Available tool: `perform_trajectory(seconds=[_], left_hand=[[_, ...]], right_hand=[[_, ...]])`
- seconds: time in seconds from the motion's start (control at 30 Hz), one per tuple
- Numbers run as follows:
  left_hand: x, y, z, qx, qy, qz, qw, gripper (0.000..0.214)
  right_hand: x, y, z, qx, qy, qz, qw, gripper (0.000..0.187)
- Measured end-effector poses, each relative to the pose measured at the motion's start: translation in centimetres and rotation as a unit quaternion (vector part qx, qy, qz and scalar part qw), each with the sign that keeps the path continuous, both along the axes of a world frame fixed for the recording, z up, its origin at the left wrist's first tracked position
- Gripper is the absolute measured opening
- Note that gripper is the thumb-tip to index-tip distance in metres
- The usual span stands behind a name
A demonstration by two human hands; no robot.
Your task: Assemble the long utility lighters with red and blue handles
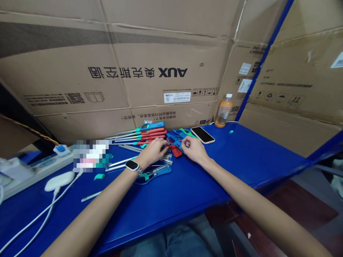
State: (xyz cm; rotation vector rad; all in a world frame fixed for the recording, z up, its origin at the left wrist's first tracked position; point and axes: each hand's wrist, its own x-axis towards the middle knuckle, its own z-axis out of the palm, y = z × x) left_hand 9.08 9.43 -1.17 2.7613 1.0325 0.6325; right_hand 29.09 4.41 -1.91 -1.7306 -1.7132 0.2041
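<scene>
My left hand [153, 153], with a watch [132, 165] at its wrist, has its fingers curled over clear plastic tubes [166, 160] near a red handle shell [175, 150]. What those fingers hold, if anything, is hidden. My right hand [195, 148] is closed in a pinch beside blue handle shells [175, 141]; the thing in it is too small to make out. Left of the shells lie several long-nosed lighters with red handles [158, 132], and one with a blue handle [155, 125]. An opened blue lighter half [162, 172] lies just below my left hand.
A phone [203, 135] and an orange drink bottle [224, 111] stand to the right. Loose metal tubes [120, 165] and a teal cap [99, 176] lie at left, near a power strip [48, 166] and white cables [48, 208]. Cardboard [139, 43] walls the blue table [193, 200].
</scene>
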Motion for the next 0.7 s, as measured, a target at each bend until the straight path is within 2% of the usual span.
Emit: perform_trajectory(seconds=[0.13,0.23,0.33,0.4,0.5,0.6,0.7], left_hand=[[0.4,-0.1,0.3,-0.059,-0.051,0.036,0.996,0.022],[1.1,-0.2,0.4,-0.053,-0.055,0.056,0.996,0.02],[1.6,-0.2,0.5,-0.016,-0.042,0.058,0.997,0.021],[1.9,-0.4,0.4,-0.012,-0.027,0.043,0.999,0.022],[2.5,-0.6,0.3,-0.026,-0.007,0.034,0.999,0.019],[3.3,-0.6,0.3,-0.032,0.002,0.054,0.998,0.015],[4.1,-0.3,0.2,-0.033,-0.009,0.091,0.995,0.015]], right_hand=[[-0.7,-0.7,0.3,-0.03,-0.035,0.013,0.999,0.024],[-0.1,-0.6,0.9,-0.018,-0.073,-0.008,0.997,0.033],[1.4,0.1,1.3,-0.049,-0.113,-0.065,0.99,0.024],[2.4,0.7,1.3,-0.085,-0.128,-0.08,0.985,0.02],[3.2,1.5,1.2,-0.106,-0.133,-0.074,0.983,0.023],[3.2,1.9,1.1,-0.109,-0.13,-0.07,0.983,0.027],[3.0,2.0,1.1,-0.105,-0.122,-0.059,0.985,0.018]])
